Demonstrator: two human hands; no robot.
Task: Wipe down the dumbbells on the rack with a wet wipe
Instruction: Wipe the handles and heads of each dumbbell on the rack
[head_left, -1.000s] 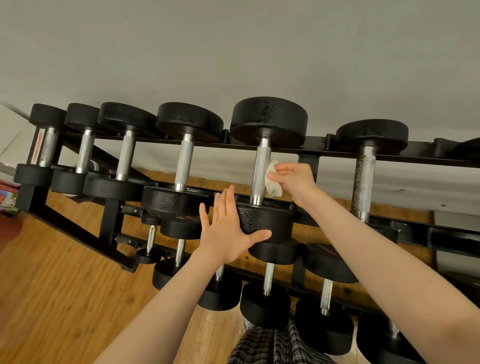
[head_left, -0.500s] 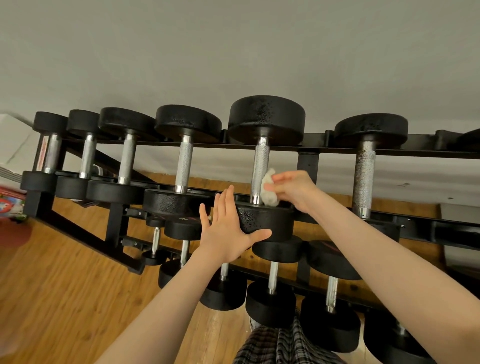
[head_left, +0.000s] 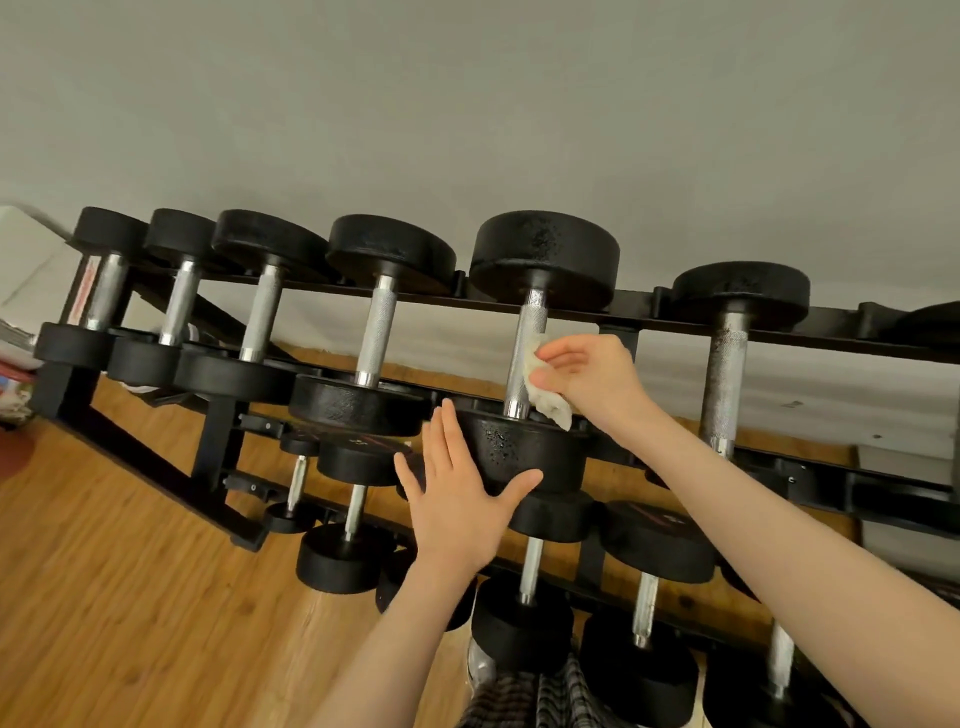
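Note:
A black rack (head_left: 218, 431) carries several black dumbbells with steel handles on its top row. The largest dumbbell (head_left: 524, 452) stands in the middle of that row. My right hand (head_left: 592, 379) pinches a crumpled white wet wipe (head_left: 545, 395) against the right side of its steel handle (head_left: 527, 353), low down near the front head. My left hand (head_left: 457, 499) lies flat with straight fingers against the left face of that front head, thumb under its lower edge.
Smaller dumbbells (head_left: 374, 332) sit to the left and one with a rusty handle (head_left: 724, 374) to the right. Lower rows hold more dumbbells (head_left: 343, 556). Wooden floor (head_left: 104, 597) lies below, a grey wall (head_left: 467, 104) behind. Checked clothing (head_left: 540, 696) shows at the bottom.
My right hand slid the wipe down the handle towards the front head, then a little back up. My left hand stayed on the front head. The view shifted slightly.

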